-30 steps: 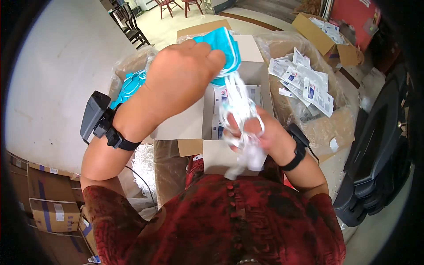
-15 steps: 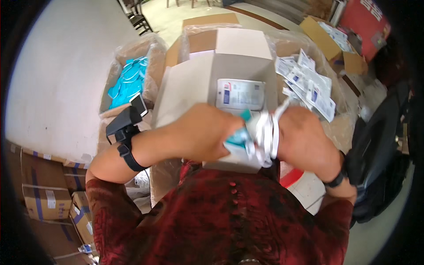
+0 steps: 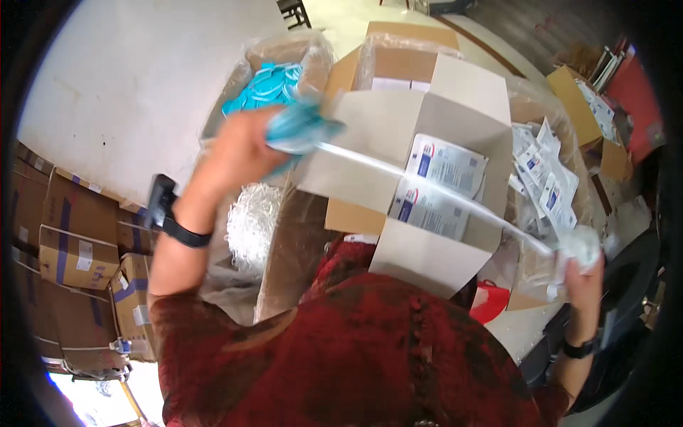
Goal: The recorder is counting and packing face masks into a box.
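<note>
- Left hand (image 3: 247, 146), ten o'clock, curled round a teal bundle (image 3: 299, 128)!
- Right hand (image 3: 585, 282), four o'clock, gripping a white bundle (image 3: 580, 245)!
- White strands (image 3: 441, 188) stretch between, over the box (image 3: 427, 260)!

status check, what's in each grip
Left grip: turquoise bundle, blurred. Right grip: white bundle. White band stretched between, crossing above open carton.

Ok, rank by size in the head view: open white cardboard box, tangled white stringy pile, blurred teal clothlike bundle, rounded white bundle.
1. Cardboard box
2. Stringy pile and teal bundle: alike, blur makes ranking unsure
3. White bundle
</note>
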Tool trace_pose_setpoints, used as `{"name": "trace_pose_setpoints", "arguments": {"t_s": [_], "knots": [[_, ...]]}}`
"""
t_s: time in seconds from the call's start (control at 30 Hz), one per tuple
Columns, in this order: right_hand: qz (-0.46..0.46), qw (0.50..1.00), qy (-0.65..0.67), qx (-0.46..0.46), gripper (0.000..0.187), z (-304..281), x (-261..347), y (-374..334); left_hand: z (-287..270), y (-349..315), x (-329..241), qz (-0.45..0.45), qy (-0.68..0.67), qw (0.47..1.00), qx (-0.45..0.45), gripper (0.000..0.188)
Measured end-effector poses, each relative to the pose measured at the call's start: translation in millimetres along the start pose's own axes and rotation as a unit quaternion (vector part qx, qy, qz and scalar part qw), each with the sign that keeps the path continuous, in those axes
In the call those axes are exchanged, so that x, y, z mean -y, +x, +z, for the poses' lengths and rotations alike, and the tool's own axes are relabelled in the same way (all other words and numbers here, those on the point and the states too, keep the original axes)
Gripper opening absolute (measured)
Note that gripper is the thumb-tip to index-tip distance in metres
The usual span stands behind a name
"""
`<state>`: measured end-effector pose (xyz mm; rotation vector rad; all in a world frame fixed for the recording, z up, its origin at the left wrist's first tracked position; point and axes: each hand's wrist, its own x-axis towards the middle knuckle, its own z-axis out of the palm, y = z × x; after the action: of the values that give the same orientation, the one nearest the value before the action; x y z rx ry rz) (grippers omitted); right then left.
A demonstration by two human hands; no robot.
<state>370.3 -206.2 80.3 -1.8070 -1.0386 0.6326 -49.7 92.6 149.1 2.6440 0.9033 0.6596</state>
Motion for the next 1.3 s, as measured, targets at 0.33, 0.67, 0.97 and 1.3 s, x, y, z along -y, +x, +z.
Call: {"name": "trace_pose_setpoints", "arguments": {"t_s": [0.33,0.67,0.97,1.3], "knots": [[-0.006,0.823,0.515,0.237,0.042,168,67,45,55,41,-55,0.14,0.13,0.969,-0.155,0.026],[0.015,0.695,0.597,0.401,0.027,188,64,78,65,53,-85,0.206,0.15,0.952,-0.169,0.029],[-0.035,0.929,0.109,0.352,0.038,131,47,19,64,0,-69,0.282,-0.016,0.958,0.044,0.026],[0.102,0.946,0.307,0.033,0.033,82,11,-15,21,11,75,-0.125,-0.16,0.979,-0.027,0.04]]}}
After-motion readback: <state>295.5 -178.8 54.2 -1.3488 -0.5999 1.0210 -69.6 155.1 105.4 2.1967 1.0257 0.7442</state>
